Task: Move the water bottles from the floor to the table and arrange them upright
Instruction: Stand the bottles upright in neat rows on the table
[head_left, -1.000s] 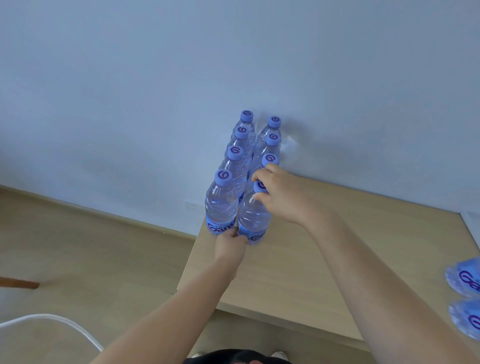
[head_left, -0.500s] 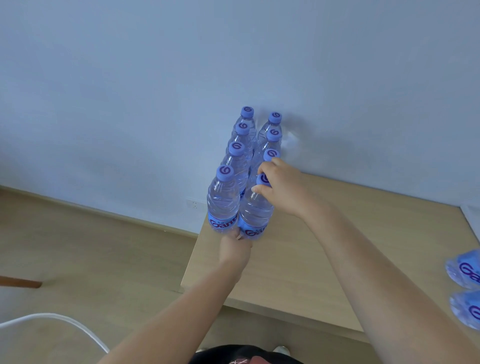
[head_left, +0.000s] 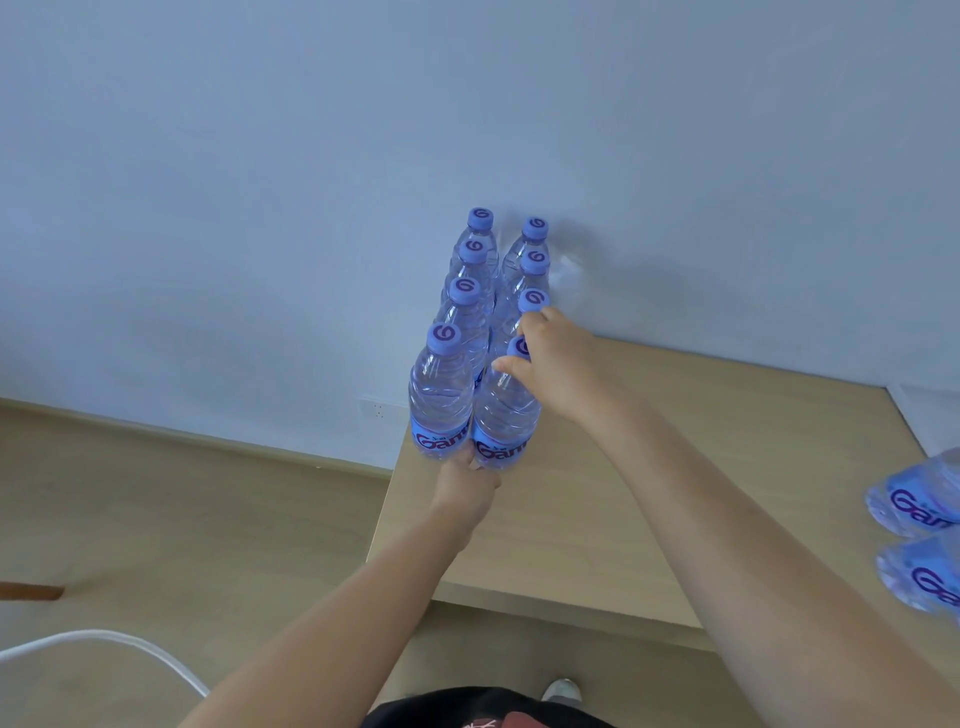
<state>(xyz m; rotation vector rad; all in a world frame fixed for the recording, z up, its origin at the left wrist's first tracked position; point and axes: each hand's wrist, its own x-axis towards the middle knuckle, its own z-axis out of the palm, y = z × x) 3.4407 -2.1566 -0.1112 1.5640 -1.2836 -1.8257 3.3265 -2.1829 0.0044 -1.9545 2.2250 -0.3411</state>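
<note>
A pale blue-white painted wall (head_left: 260, 182) fills the upper view; a white wall socket (head_left: 375, 410) is seen low on it, left of the table. Light wood-look flooring (head_left: 156, 519) lies below left, crossed by a thin white curved cable (head_left: 104, 642). A light-wood rectangular table (head_left: 597, 519) is set against the wall. At its far left corner, eight clear plastic water bottles with blue caps are lined upright in two touching rows of four running toward the wall; each cap carries a purple swirl mark. The nearest left-row bottle (head_left: 441, 400) and the nearest right-row bottle (head_left: 505, 415) show blue label bands with purple lettering, readable only in part as "Gan". Two more clear plastic bottles with blue labels (head_left: 919, 540) are cut off by the right edge of view; the same partial lettering is seen, and their posture cannot be told. The right hand (head_left: 550, 364) is curled round the neck and cap of the nearest right-row bottle. The left hand (head_left: 465, 480) is placed at the bases of the two nearest bottles; its fingers are hidden, so its grip cannot be told.
</note>
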